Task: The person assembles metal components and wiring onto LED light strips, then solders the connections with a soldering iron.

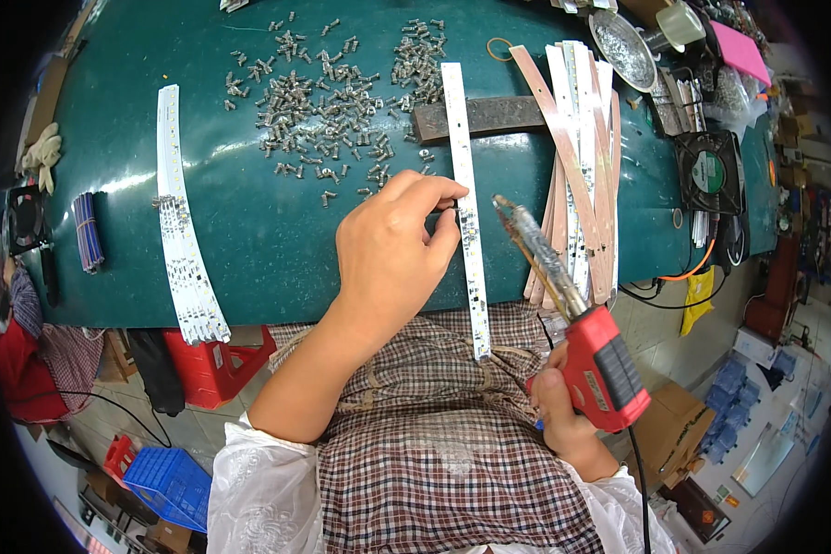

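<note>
Head view: the single white strip [475, 268] runs top to bottom mid-frame, just right of your left hand [392, 235] (def the nearer one, can't tell if it's pinching anything), while your right hand [568, 425], lower right, is wrapped round the red soldering gun [600, 360].

A: Specify the furniture.
B: A green-topped workbench [268, 249] spans 9 o'clock through 12 to 3; a red plastic stool [205, 380] stands at 8 o'clock.
A: Floor and lighting?
B: Pale tiled floor [656, 340], with a cardboard box [669, 420] at 4 o'clock. White glare [131, 181] marks the workbench at 10 o'clock.
</note>
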Available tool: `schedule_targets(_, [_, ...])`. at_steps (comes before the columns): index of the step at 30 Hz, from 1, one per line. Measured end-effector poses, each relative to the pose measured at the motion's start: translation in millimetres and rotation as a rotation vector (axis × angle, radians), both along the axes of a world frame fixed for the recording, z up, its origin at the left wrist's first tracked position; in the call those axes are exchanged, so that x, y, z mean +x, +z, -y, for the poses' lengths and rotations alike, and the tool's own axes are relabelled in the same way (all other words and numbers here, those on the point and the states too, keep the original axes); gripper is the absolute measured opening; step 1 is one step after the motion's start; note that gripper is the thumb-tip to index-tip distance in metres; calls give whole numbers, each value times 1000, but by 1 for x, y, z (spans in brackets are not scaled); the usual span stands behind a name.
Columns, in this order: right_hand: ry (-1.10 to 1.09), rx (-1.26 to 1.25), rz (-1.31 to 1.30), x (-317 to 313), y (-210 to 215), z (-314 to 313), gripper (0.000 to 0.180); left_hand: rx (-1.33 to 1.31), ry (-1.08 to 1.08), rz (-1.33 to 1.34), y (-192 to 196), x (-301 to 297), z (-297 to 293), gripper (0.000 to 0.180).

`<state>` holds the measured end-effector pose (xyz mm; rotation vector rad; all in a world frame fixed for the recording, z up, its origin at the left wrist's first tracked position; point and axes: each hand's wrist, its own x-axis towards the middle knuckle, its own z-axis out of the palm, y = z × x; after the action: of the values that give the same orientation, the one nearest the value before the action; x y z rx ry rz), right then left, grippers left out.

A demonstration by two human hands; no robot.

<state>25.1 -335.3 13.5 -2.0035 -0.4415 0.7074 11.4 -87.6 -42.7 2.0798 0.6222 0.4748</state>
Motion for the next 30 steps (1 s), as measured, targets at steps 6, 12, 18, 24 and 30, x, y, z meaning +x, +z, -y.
schedule_targets(6, [-84, 94, 59, 8, 11, -11, 13, 6, 1, 1, -1, 0, 0, 22])
schedule_targets(12, [-3, 44, -1, 2, -1, -13, 12, -8, 5, 10, 0, 0, 0, 23])
schedule_targets(18, [-8, 48, 9, -2, -8, -14, 10, 3, 2, 11, -1, 0, 0, 23])
schedule_targets(24, [-28, 43, -48, -1, -5, -16, 9, -1, 9, 17, -1, 0, 1, 22])
schedule_targets(30, [20, -70, 146, 3, 6, -3, 13, -2, 7, 15, 0, 1, 1, 23])
